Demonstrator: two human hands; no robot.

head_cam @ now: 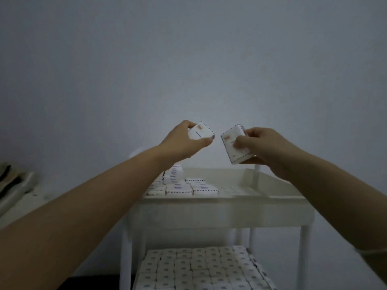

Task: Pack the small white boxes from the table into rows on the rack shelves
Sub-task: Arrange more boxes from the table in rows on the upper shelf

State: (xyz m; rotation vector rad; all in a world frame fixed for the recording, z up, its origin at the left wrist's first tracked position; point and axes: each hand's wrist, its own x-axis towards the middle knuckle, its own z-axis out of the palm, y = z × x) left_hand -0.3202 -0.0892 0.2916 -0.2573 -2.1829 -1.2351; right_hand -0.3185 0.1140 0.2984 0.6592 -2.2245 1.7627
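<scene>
Head view: the left hand [182, 141] pinches a small white cardboard box with a dashed edge [201, 132] between thumb and fingers, above the white plastic rack's top shelf [226, 212]. The right hand [266, 147] grips a second such box [236, 146] just beside it, not touching.

Rows of boxes on the lower level [194, 266] look fully packed. Up top, packed boxes [182, 188] fill only the left part, some stacked at the far left. The right part is too washed out to tell, so much seems left.

A blurred striped object [12, 181] lies far left. Only the shelf's raised rim seems in the way.
</scene>
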